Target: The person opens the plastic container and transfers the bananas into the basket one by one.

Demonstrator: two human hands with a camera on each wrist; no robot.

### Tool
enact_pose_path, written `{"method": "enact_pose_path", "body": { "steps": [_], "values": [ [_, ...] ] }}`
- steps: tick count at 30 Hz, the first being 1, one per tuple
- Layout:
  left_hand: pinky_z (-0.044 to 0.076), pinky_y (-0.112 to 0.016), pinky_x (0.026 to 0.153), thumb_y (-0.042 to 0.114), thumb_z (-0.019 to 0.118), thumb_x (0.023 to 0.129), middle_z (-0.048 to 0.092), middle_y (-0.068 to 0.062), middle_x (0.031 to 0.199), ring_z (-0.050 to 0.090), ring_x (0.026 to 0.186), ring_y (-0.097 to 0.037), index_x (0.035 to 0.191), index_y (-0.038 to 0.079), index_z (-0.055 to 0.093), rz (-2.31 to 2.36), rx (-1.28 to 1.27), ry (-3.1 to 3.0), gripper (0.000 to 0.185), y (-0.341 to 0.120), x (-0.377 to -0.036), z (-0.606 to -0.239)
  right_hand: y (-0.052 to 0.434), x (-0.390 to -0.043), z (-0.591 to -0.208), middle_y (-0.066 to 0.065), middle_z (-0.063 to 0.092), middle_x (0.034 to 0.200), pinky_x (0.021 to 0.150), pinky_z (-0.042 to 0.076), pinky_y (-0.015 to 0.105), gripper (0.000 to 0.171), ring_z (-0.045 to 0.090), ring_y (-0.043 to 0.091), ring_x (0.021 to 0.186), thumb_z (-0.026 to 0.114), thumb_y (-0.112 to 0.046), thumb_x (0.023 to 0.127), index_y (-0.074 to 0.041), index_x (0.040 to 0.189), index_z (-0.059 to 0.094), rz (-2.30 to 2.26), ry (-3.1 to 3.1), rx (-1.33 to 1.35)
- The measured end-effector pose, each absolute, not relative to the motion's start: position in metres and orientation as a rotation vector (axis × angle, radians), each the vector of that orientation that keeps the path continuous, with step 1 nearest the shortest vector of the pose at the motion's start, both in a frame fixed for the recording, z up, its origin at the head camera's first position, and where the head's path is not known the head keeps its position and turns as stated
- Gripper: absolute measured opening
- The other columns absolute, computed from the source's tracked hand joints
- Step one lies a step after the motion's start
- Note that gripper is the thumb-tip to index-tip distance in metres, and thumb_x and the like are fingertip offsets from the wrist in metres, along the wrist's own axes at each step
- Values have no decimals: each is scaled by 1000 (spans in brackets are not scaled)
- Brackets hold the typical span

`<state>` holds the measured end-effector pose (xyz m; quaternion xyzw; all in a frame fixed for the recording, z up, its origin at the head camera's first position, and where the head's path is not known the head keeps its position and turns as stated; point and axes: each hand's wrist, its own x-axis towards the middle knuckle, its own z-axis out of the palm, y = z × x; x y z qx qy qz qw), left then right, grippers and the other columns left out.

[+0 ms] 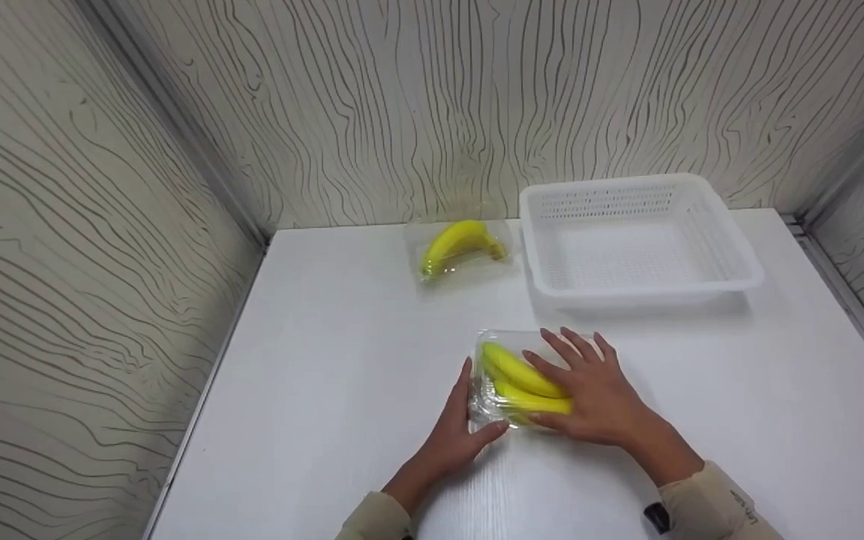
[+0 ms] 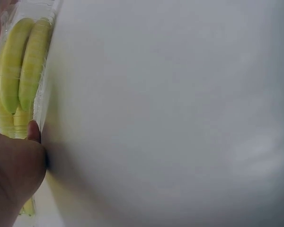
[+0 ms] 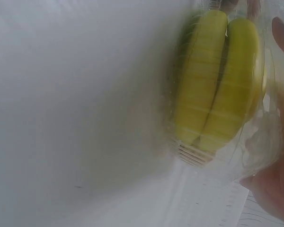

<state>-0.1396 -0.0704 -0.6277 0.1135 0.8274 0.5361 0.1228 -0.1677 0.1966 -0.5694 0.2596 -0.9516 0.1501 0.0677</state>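
Observation:
A clear plastic box [image 1: 486,336] with yellow bananas [image 1: 522,373] inside lies on the white table in front of me. My left hand [image 1: 453,435] holds its left end, fingers along the side and thumb at the near corner. Across the top of the box my right hand [image 1: 597,394] rests with fingers spread, covering its right part. The left wrist view shows the bananas [image 2: 31,66] through the plastic, with the left thumb [image 2: 34,131] at the box's edge. In the right wrist view, bananas [image 3: 215,80] lie side by side under the clear plastic.
At the back, against the wall, another banana [image 1: 462,241] lies in clear plastic packaging [image 1: 418,236]. A white perforated basket [image 1: 646,289] stands to its right. Patterned wall panels [image 1: 439,112] enclose the white table [image 1: 312,360] at the back and sides.

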Motion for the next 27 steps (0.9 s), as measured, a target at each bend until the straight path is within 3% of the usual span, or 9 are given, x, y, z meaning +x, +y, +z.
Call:
{"method": "enact_pose_path", "body": {
  "steps": [9,16,27],
  "values": [
    [35,-61,129,52,73,93,18,-10,181,33,163,-33,174,27,-1,1618,290,2351,112,-69,-140,-624,197,-170,-566,7,43,172,124,22,74,80,38,41,158,67,-75,88,-35,156,56,472,-2900,773],
    [33,-57,130,55,73,93,17,-6,181,31,164,-28,173,32,0,1617,278,2322,111,-70,-141,-622,196,-170,-565,7,43,172,124,21,74,79,37,41,158,66,-75,88,-36,156,56,480,-2918,758],
    [31,-60,131,54,74,92,15,-6,182,28,166,-31,174,30,0,1618,267,2322,113,-70,-139,-620,196,-171,-564,6,41,173,125,21,74,79,37,41,159,65,-77,88,-37,156,56,493,-2932,763]
  ]
}}
